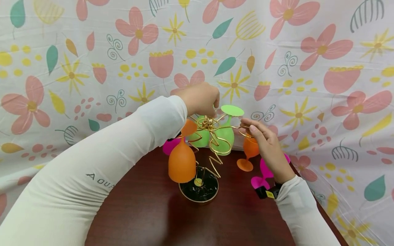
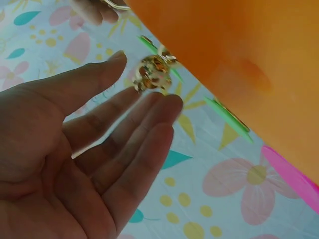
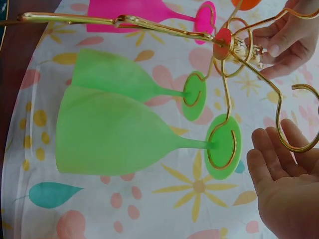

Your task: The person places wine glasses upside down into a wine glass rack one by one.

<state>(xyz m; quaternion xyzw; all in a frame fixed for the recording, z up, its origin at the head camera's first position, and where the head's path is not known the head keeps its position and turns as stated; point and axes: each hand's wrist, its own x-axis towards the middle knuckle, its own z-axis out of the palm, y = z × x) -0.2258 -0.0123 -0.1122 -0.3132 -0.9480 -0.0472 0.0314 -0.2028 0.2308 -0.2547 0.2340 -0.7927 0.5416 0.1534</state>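
A gold wire goblet rack (image 1: 215,141) stands on a round black base (image 1: 204,191). My left hand (image 1: 200,99) is at the rack's top, fingertips right at the gold ornament (image 2: 153,72), thumb and fingers apart. At an unfilled wire loop (image 3: 299,148) on the right, my right hand (image 3: 289,194) has its fingers extended against the wire. Hanging upside down by their feet are an orange goblet (image 1: 182,164), two green goblets (image 3: 114,134) and a magenta goblet (image 3: 134,12). The orange one hangs nearest my left forearm.
Below my right hand, another orange goblet (image 1: 250,147) stands upright on the dark wooden table (image 1: 246,218). Magenta goblets (image 1: 266,168) stand beside it, partly hidden by my right hand and wrist. A flower-print cloth (image 1: 184,41) hangs behind the table and along its right side.
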